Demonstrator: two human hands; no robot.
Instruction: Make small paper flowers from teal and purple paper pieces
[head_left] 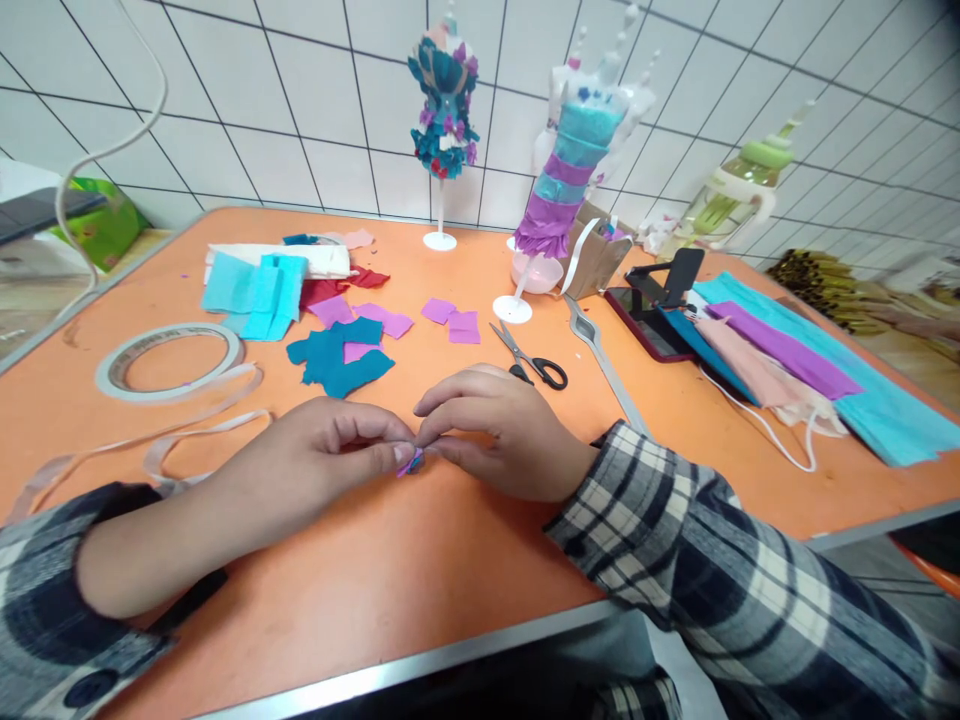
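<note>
- Carefully, two bare hands in plaid sleeves [630, 510] meet over an orange bench [480, 545] before us, a small purple-and-blue piece [411, 464] at the centre of our clock, with twelve toward the tiled wall [315, 130].
- We see the left hand [326, 440], at nine o'clock, pinching that piece between thumb and forefinger, its end showing below the tips.
- From three o'clock, the right hand [514, 430] brings thumb and forefinger to the piece's upper edge; we cannot tell whether its fingers grip or merely touch.
- Light, soft and easily torn is how we judge the piece, apparently crinkled paper; we would hold it at the gathered upper end with a gentle pinch, since pulling could rip it.
- Between ten and eleven o'clock we find torn teal paper [337, 360]; at one, purple squares [464, 327]; between one and two, black-handled scissors [551, 373].
- Near ten o'clock we note a tape roll [109, 372]; at twelve, a teal-petalled dress form [445, 120]; at one, another form in blue and purple bands [568, 170].
</note>
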